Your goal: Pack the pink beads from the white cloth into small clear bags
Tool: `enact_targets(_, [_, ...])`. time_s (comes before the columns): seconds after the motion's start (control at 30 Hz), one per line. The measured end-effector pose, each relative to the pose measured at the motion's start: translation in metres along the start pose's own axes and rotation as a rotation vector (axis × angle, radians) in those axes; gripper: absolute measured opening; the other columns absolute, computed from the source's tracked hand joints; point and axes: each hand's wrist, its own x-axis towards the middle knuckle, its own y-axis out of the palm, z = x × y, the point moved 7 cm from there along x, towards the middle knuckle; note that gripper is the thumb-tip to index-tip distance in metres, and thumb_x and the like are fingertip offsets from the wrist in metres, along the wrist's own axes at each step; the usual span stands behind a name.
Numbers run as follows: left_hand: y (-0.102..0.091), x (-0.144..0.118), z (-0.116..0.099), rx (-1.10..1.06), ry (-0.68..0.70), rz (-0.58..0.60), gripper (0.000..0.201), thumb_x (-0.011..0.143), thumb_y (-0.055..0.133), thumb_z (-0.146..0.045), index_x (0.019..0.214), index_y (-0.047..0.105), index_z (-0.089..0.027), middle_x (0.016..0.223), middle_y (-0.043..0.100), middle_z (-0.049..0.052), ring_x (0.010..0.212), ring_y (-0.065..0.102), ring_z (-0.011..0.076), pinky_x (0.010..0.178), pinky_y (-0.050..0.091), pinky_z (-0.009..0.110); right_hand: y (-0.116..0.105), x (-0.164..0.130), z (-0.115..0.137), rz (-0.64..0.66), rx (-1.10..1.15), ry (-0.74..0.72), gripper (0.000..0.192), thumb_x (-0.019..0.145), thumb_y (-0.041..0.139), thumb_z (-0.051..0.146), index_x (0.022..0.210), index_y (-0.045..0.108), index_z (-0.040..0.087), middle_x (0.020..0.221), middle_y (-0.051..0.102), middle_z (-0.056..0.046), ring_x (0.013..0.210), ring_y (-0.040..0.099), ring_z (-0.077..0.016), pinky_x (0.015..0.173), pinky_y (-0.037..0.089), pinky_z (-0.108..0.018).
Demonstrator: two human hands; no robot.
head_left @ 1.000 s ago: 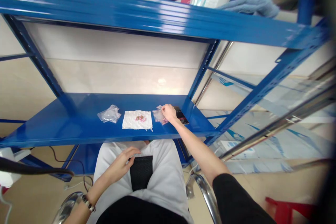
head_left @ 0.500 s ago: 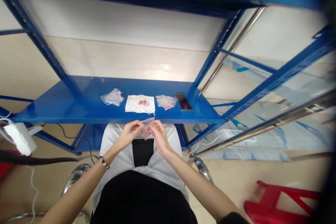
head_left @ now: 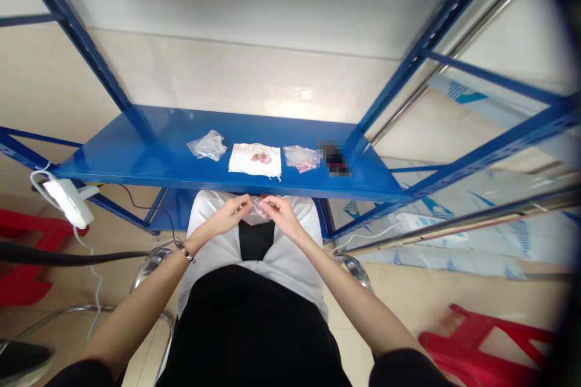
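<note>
Both hands, left hand [head_left: 233, 213] and right hand [head_left: 280, 216], pinch a small clear plastic bag [head_left: 259, 210] between them: light, limp, slippery; best gripped at its edges.

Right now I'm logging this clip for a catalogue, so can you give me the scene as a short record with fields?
Setting: blue metal shelf in front of a seated person
Left hand: fingers pinch a small clear bag over the lap
Right hand: fingers pinch the same bag from the other side
On shelf, left to right: crumpled clear bags, white cloth with small pink pieces, more clear bags, dark blurred item
Floor: red stool
</note>
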Motion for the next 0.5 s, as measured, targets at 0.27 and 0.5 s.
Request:
enact_targets(0.27, [-0.009, 0.006, 0.007, -0.102, -0.043, -0.093, 0.024, 0.091, 0.049, -0.037, 0.081, 0.055, -0.016, 0.075, 0.056, 0.001, 0.068, 0.052, 0.0132, 0.054, 0.044, 0.021, 0.007, -0.005, 0.007, 0.254, 0.077, 0.127, 0.031, 0.083, 0.065, 0.044, 0.089, 0.067, 0.013, 0.076, 0.07, -0.006, 0.066, 0.065, -0.0149, 0.058, 0.047, -0.024])
enact_targets(0.5, [0.001, 0.0, 0.014, -0.138, -0.099, -0.072, 0.028, 0.09, 0.05, -0.043, 0.085, 0.055, -0.016, 0.076, 0.054, 0.001, 0.066, 0.053, 0.0139, 0.04, 0.041, 0.017, 0.009, -0.009, 0.005, 0.28, 0.084, 0.155, 0.027, 0.082, 0.068, 0.039, 0.089, 0.068, 0.013, 0.077, 0.072, -0.006, 0.069, 0.066, -0.0151, 0.059, 0.045, -0.023])
